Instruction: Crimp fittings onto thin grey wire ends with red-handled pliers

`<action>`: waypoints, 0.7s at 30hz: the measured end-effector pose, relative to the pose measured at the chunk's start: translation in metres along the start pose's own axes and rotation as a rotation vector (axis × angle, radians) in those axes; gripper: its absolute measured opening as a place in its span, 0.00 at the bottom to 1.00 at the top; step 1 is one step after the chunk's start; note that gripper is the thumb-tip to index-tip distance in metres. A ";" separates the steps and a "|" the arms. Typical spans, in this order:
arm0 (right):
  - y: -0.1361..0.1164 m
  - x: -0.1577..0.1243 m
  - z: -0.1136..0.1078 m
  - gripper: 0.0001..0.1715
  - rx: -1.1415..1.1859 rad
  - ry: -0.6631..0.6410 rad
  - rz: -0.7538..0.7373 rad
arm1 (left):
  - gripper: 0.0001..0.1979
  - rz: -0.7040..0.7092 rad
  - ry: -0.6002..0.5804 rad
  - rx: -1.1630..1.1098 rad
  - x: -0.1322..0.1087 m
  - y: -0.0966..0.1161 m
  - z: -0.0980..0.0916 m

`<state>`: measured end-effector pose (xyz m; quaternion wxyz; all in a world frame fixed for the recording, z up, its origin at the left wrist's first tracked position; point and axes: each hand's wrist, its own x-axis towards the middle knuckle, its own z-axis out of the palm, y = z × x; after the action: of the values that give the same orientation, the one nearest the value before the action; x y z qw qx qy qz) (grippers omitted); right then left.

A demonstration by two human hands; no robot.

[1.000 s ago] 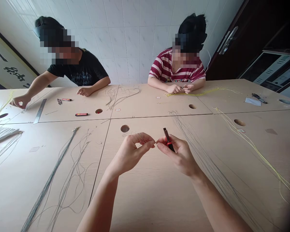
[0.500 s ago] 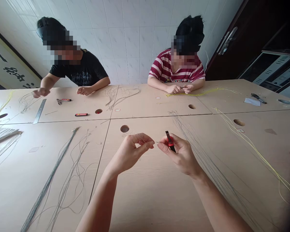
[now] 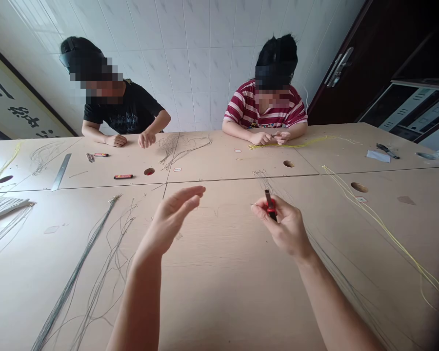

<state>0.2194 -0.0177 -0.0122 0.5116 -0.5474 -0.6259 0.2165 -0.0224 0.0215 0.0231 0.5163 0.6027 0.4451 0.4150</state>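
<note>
My left hand is held above the table, fingers stretched out and thumb slightly apart, with nothing visible between them. To its right, my right hand is closed around a slim black and red tool, whose exact kind I cannot make out. The tool points up and away between thumb and fingers. A tiny thin end shows at the right fingertips, too small to name. A faint thin thread shows between the hands. Behind and under my right hand runs a bundle of thin grey cords.
Bundled grey-green cords and looser cords lie left; yellow cords lie right. Two people sit opposite, hands at the table. Near them are a metal ruler, a red-black stick and round holes.
My hands have moved apart, left hand leftward and right hand rightward. The left fingers have opened from a pinch. Across the table, one person's hand has left the cords at far left.
</note>
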 end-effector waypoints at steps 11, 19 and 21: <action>0.035 0.016 -0.042 0.13 -0.176 0.383 0.155 | 0.12 -0.029 0.267 -0.041 -0.015 0.011 -0.034; -0.003 0.007 -0.017 0.11 -0.083 -0.027 -0.045 | 0.16 0.098 -0.009 0.057 0.002 0.013 0.018; -0.012 0.007 -0.012 0.10 -0.049 -0.085 -0.063 | 0.21 0.094 -0.225 0.058 0.008 0.007 0.036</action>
<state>0.2246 -0.0190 0.0051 0.4774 -0.5301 -0.6691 0.2082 0.0148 0.0195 0.0258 0.5252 0.6802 0.3673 0.3557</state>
